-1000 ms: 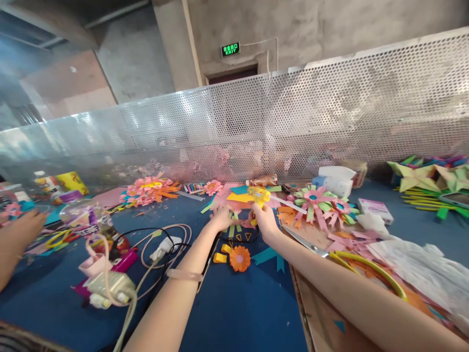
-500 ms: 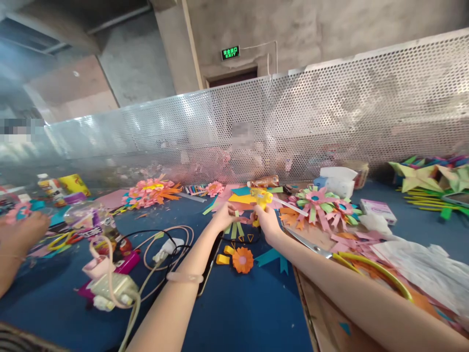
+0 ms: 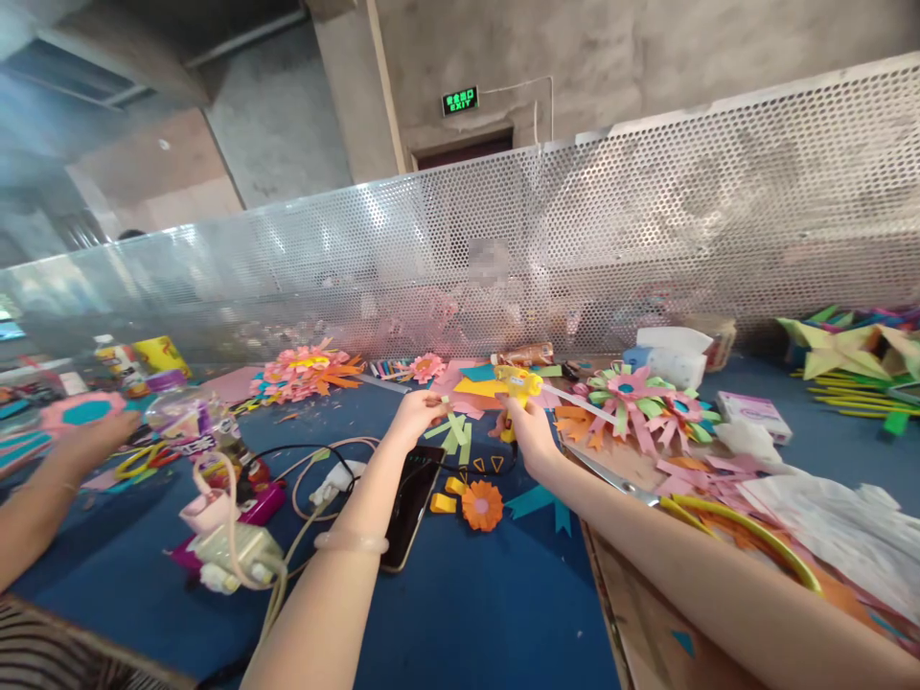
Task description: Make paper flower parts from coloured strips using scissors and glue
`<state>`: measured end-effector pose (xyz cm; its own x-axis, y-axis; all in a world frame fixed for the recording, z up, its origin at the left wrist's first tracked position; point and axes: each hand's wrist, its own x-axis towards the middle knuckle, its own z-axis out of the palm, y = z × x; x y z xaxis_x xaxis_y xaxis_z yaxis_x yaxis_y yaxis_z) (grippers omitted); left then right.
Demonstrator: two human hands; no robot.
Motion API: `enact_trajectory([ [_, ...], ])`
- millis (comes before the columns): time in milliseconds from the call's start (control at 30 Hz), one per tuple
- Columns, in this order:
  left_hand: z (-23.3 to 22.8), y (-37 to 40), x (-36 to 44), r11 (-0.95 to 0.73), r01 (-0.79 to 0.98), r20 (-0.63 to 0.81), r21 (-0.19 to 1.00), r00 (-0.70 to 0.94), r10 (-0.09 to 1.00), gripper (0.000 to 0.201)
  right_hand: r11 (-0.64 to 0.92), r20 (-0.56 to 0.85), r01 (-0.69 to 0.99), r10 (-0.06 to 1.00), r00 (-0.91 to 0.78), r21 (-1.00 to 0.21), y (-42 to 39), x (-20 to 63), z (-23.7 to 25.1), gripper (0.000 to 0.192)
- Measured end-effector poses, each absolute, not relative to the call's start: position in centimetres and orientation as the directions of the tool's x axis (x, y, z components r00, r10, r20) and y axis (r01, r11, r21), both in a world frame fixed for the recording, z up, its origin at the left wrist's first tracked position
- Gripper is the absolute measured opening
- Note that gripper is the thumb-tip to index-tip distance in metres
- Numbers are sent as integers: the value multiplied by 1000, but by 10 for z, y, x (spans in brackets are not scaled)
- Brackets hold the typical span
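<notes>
My right hand point(image 3: 530, 433) is closed round the handle of a yellow hot glue gun point(image 3: 518, 381), whose white glue stick point(image 3: 581, 402) sticks out behind to the right. My left hand point(image 3: 417, 420) pinches a small pale green paper strip point(image 3: 445, 400), seen only as a bit at the fingertips. Just below, light green paper strips point(image 3: 455, 437) cross each other in a star shape. Nearer to me are an orange paper flower point(image 3: 481, 505), yellow paper loops point(image 3: 443, 503) and a blue paper ribbon point(image 3: 542, 506). A dark phone point(image 3: 411, 513) lies by my left wrist.
Scissors with yellow handles point(image 3: 747, 537) lie under my right forearm. Cables and a power adapter point(image 3: 241, 548) spread on the left beside a plastic bottle point(image 3: 188, 412). Another person's hand point(image 3: 101, 441) holds a pink and blue paper piece. A perforated metal screen point(image 3: 402, 259) borders the table's back.
My left hand has moved left, away from the glue gun and the green strips, uncovering more of the phone. The other person's hand now shows a pink and blue piece more fully.
</notes>
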<state>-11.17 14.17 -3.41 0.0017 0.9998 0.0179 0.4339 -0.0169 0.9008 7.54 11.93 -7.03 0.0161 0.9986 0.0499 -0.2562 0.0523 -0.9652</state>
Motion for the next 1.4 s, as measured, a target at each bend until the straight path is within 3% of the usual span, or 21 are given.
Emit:
enact_trajectory([
  [767, -26, 142, -121, -15, 409, 60, 912, -98, 993, 27, 37, 42, -190, 999, -24, -981, 116, 72, -71, 25],
  [1133, -7, 125, -93, -156, 267, 165, 951, -11, 986, 26, 150, 163, -135, 982, -90, -979, 106, 64, -48, 22],
  [1400, -1, 111, -75, -162, 202, 176, 966, -52, 983, 24, 178, 194, -156, 977, -94, -972, 104, 64, -48, 19],
])
